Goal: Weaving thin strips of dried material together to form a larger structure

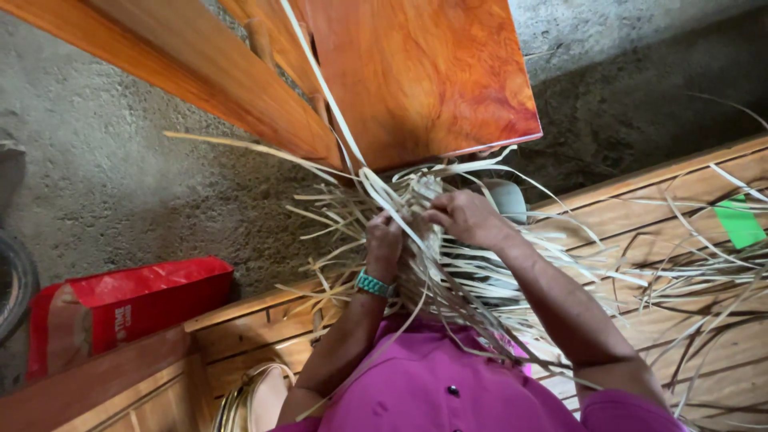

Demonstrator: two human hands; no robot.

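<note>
Gripping pale weaving strips between them, left hand and right hand pinch the bundle.

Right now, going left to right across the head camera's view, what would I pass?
Dark tyre edge → red bag → left hand with a teal wristband → right hand on the woven strips → green patch.

Rough grey concrete floor, polished reddish wooden table, planked wooden platform.
</note>
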